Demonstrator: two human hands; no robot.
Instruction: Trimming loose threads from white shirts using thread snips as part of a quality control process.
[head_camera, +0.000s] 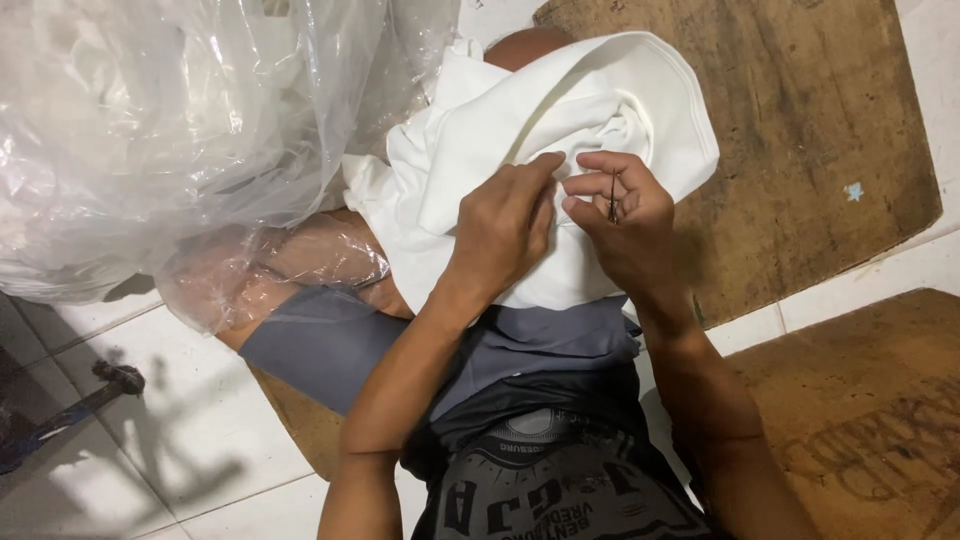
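Observation:
A white cloth garment (520, 120) lies bunched over my lap and raised knee. My left hand (505, 225) presses down on the cloth, its fingertips pinching a fold near the middle. My right hand (625, 215) sits just to the right, fingers curled around a small dark metal tool (612, 196) like a thread snipper, its tip against the cloth. The two hands almost touch at the fold. I sit on the floor in grey shorts (400, 345) and a dark printed shirt (560, 480).
A large clear plastic bag (150, 130) holding more white cloth fills the upper left and drapes over my left knee. Worn brown boards (800, 110) lie on the white tiled floor (190, 420) at right. A dark metal object (60, 415) rests at the lower left.

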